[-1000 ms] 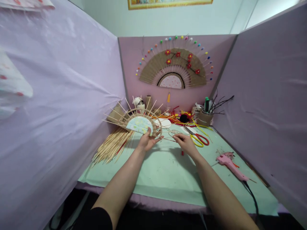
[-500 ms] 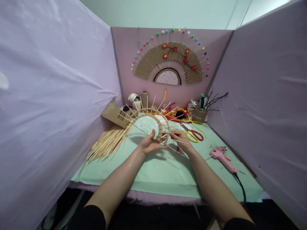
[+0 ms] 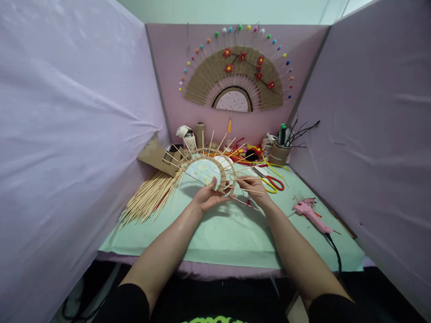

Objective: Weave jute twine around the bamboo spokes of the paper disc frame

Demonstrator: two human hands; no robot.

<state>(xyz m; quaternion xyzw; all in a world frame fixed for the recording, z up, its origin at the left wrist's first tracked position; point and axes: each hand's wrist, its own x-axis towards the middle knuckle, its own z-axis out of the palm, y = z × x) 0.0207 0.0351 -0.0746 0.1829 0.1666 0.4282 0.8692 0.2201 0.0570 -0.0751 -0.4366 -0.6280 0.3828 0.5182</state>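
My left hand (image 3: 207, 197) grips the lower edge of a half-made fan (image 3: 205, 169): a pale patterned half-disc ringed with woven twine, with thin bamboo sticks radiating from it. It is held tilted above the green mat (image 3: 232, 233). My right hand (image 3: 251, 185) is at the fan's right side, fingers pinched on the twine among the sticks there. What exactly the fingertips pinch is too small to see clearly.
A heap of bamboo sticks (image 3: 151, 197) lies left. Red and yellow scissors (image 3: 271, 181) and a pink glue gun (image 3: 308, 214) with its cord lie right. A pen cup (image 3: 279, 152), jars and a cardboard box (image 3: 156, 154) line the back. A finished fan (image 3: 235, 78) hangs on the partition.
The fan has turned and shifted right, closer to my right hand, which moved in from the loose twine to the fan's right edge. The camera has tilted down slightly.
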